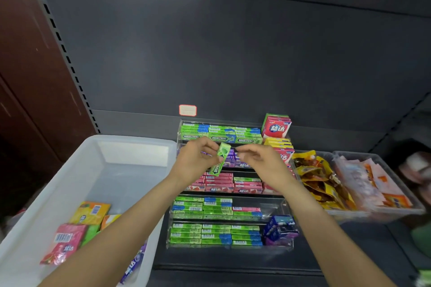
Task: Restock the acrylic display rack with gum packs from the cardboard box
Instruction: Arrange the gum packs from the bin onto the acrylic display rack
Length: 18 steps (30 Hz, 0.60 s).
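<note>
My left hand [196, 161] pinches a green Doublemint gum pack [220, 158], tilted upright in front of the rack's second tier. My right hand [258, 158] hovers just right of the pack's top end, fingers loosely curled, thumb and forefinger close together with nothing in them. The clear acrylic display rack [283, 209] stands on the dark shelf in stepped tiers, filled with green, purple and pink gum packs. No cardboard box is in view; a white plastic bin [130, 144] on the left holds several loose gum packs [70, 240].
Red and yellow gum boxes [277, 128] stand at the rack's right end. A purple pack [279, 228] leans against the lower right tier. Clear trays of snack packets [326, 182] sit to the right. A dark back panel rises behind, with a brown cabinet at the left.
</note>
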Motion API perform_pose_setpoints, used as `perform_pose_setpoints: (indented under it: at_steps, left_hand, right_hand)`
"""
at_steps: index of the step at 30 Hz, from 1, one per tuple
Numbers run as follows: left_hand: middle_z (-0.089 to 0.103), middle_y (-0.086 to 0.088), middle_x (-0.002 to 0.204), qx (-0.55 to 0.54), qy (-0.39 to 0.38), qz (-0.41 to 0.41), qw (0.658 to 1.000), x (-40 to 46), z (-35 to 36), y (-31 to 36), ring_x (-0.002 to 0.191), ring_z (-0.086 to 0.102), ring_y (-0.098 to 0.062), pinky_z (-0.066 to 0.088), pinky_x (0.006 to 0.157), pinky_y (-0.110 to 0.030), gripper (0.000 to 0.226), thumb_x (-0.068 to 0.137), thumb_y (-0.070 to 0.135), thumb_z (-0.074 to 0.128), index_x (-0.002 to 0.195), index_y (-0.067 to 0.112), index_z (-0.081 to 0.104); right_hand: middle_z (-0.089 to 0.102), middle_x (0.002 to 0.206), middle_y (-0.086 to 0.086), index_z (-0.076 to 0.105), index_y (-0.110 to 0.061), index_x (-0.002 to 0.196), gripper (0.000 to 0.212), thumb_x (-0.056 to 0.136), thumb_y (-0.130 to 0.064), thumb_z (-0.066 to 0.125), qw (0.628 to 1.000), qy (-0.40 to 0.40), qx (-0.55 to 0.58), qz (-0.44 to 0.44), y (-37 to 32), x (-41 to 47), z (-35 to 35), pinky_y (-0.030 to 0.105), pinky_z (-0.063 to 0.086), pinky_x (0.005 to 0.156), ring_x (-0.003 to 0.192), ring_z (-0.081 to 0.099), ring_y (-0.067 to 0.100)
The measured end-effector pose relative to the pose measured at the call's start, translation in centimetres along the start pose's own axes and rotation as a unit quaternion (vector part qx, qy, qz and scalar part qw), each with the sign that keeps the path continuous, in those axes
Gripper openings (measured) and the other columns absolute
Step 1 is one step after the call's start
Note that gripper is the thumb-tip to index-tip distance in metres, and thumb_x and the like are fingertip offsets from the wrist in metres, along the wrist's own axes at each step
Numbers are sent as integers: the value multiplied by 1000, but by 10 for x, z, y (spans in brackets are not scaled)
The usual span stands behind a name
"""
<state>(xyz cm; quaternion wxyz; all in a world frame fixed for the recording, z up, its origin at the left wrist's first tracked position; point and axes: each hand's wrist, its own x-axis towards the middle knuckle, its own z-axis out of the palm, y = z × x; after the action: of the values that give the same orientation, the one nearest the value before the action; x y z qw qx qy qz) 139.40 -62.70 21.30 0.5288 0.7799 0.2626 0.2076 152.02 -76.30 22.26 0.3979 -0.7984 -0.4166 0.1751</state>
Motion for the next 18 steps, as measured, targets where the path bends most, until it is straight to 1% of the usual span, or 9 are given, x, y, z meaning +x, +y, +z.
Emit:
perform_pose_setpoints:
  at_steps: [2,4,7,9,11,12,14,16,18]
  left_hand:
    - [66,0,77,-45,-11,-3,999,-4,2,3,74,64,-14,53,74,-25,21,75,11,77,83,18,58]
    - [65,-2,76,-88,-20,-7,996,-8,7,6,72,63,-13,52,73,-24,21,76,10,76,83,15,58]
    - [65,-3,73,-135,-37,-20,990,-14,17,7,70,61,-13,51,75,-28,20,76,9,75,83,14,57]
    - [66,-1,76,-125,-40,-16,991,-16,23,4,74,62,-13,50,76,-27,19,77,8,74,85,14,58]
    - [68,0,87,-82,-39,0,996,-14,26,-3,81,65,-13,51,77,-24,17,80,8,71,92,15,60]
    - [68,0,93,-45,-43,10,998,-14,27,-8,84,65,-13,51,78,-23,17,83,8,68,96,15,61]
    - [67,-3,107,41,-72,35,996,-13,26,-21,89,63,-12,49,78,-15,22,86,5,63,106,15,61]
    - [61,-3,120,142,-121,61,981,-14,27,-34,102,59,-11,42,85,-12,32,89,7,59,120,14,58]
    - [53,-2,132,234,-170,75,954,-14,30,-45,118,52,-14,38,98,-19,41,91,16,58,131,16,50]
  right_hand:
    - [67,106,-6,65,-19,113,23,90,-18,61,999,-25,42,17,-4,-8,1,24,47,93,101,61,7]
    - [69,100,-5,66,-19,107,22,85,-18,67,996,-34,78,29,-6,-17,4,25,50,89,96,64,7]
    - [68,88,-3,67,-16,93,14,81,-9,71,996,-9,89,29,-6,-28,10,19,51,80,84,64,8]
    - [67,85,-1,68,-11,92,13,80,-6,71,997,28,72,32,0,-32,13,22,52,80,84,64,12]
    - [66,86,-2,69,-8,97,17,81,-6,70,996,67,31,41,8,-34,13,27,52,83,85,62,14]
    - [65,88,-3,69,-8,101,19,82,-6,69,995,82,3,48,12,-36,12,27,52,83,85,61,13]
    - [63,91,-4,68,-8,107,22,86,-5,64,992,90,-69,54,19,-38,10,22,49,81,85,58,10]
    - [65,97,-2,69,-10,109,23,88,-4,62,985,77,-147,49,29,-38,9,25,49,83,88,58,11]
    - [67,108,3,68,-14,111,24,89,-8,60,973,66,-216,48,38,-37,10,32,50,87,95,60,16]
